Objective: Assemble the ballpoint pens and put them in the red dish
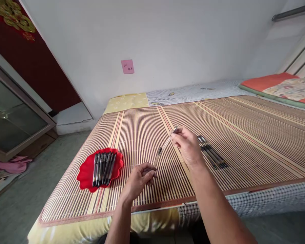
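My left hand (141,178) pinches the lower end of a clear pen barrel (156,159) with a black upper end, held slanting above the mat. A thin pale pen refill (166,143) stretches from the barrel's top up to my right hand (187,145). The right fingertips are closed on the refill's upper end, where a small dark tip shows. Whether the refill's lower part sits inside the barrel is hard to make out. Left of my hands, a red scalloped plate (85,173) holds several black-capped pens (103,168). Several more pens (213,154) lie side by side beyond my right wrist.
A striped bamboo mat (139,128) covers the bed, whose front edge runs just before me. Folded orange and floral bedding (274,84) lies at the far right. A pink note (127,66) is stuck on the wall. A glass-fronted cabinet (12,112) stands at the left.
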`<control>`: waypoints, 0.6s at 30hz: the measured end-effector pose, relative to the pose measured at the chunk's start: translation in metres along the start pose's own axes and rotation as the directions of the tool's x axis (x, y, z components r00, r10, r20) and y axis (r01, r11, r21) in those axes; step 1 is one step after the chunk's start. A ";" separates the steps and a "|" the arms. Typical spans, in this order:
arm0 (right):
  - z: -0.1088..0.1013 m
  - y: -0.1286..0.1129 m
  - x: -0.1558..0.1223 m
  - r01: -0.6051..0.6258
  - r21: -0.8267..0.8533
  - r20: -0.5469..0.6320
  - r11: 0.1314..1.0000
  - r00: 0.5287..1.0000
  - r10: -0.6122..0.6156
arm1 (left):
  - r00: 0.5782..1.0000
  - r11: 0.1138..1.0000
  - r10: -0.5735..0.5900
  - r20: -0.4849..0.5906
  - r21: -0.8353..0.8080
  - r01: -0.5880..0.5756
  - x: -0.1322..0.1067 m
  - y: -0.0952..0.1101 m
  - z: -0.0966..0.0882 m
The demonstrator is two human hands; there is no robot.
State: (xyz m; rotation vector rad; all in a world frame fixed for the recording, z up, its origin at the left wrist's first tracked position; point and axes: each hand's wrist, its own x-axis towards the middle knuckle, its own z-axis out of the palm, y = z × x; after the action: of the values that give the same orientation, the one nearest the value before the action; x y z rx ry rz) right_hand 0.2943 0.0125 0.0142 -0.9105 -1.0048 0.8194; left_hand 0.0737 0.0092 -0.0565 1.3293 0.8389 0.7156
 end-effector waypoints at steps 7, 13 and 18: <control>-0.009 -0.015 0.002 0.083 0.117 -0.186 0.990 0.981 -0.060 | 0.999 0.999 0.034 0.019 0.014 -0.034 0.001 -0.001 0.000; -0.008 -0.017 0.001 0.083 0.106 -0.150 0.991 0.986 -0.066 | 0.999 0.999 0.036 0.021 0.018 -0.037 0.002 -0.003 0.000; -0.010 -0.016 0.000 0.074 0.061 -0.101 0.995 0.993 -0.067 | 0.999 0.999 0.034 0.020 0.000 -0.034 0.001 -0.001 0.000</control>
State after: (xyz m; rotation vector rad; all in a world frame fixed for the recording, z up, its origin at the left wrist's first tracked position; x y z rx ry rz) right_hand 0.3062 0.0039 0.0260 -0.8471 -0.9139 0.7363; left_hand 0.0742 0.0105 -0.0577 1.3516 0.8020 0.7274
